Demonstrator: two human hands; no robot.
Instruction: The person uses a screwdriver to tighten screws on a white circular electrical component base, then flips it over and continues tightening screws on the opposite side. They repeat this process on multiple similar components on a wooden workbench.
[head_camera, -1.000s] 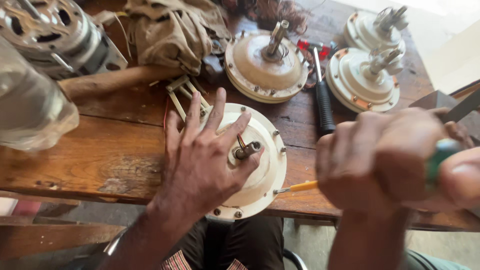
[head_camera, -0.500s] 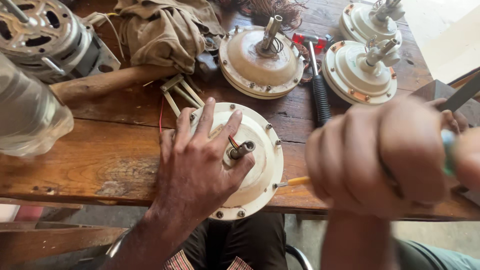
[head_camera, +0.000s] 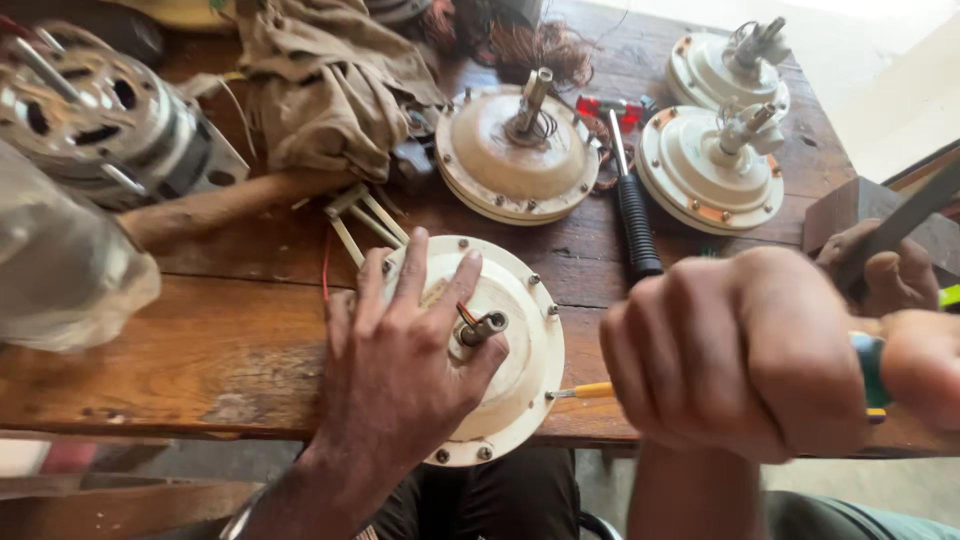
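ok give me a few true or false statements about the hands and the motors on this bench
1. The left hand lies flat on a round cream motor housing. True.
2. The right hand is empty. False: it grips a screwdriver, tip at the housing's edge.
3. Three more round motors lie further back on the wooden bench. True.
4. The black-handled tool is in the left hand. False: it lies on the bench between motors.

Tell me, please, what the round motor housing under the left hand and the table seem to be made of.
Motor housing: probably painted metal, cream and slightly glossy, with bolts round its rim and a bare steel shaft. Table: wood, with brown worn planks, visible grain and scuffed pale patches.
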